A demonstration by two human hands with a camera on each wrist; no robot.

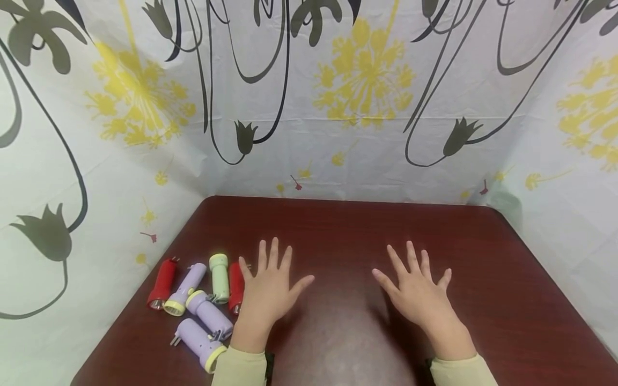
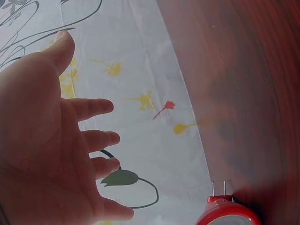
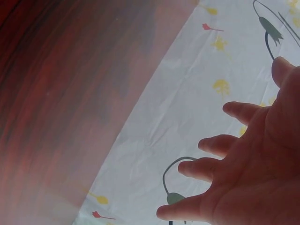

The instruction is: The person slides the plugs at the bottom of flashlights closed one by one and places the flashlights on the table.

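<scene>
My left hand (image 1: 268, 294) is held over the table with its fingers spread and nothing in it. In the head view it partly covers a red flashlight (image 1: 236, 289). Left of it lie a pale green flashlight (image 1: 220, 280), another red flashlight (image 1: 163, 284) and several purple flashlights (image 1: 210, 315) with yellow rims, some showing metal plug prongs. In the left wrist view, a red flashlight (image 2: 228, 216) with two upright prongs shows below the fingers. My right hand (image 1: 421, 300), also spread and holding nothing, hovers over the right half of the table.
The dark red-brown table (image 1: 338, 236) has rounded far corners. A white sheet (image 1: 299, 145) printed with yellow and grey flowers hangs behind it and along both sides. The flashlights lie grouped near the table's left edge.
</scene>
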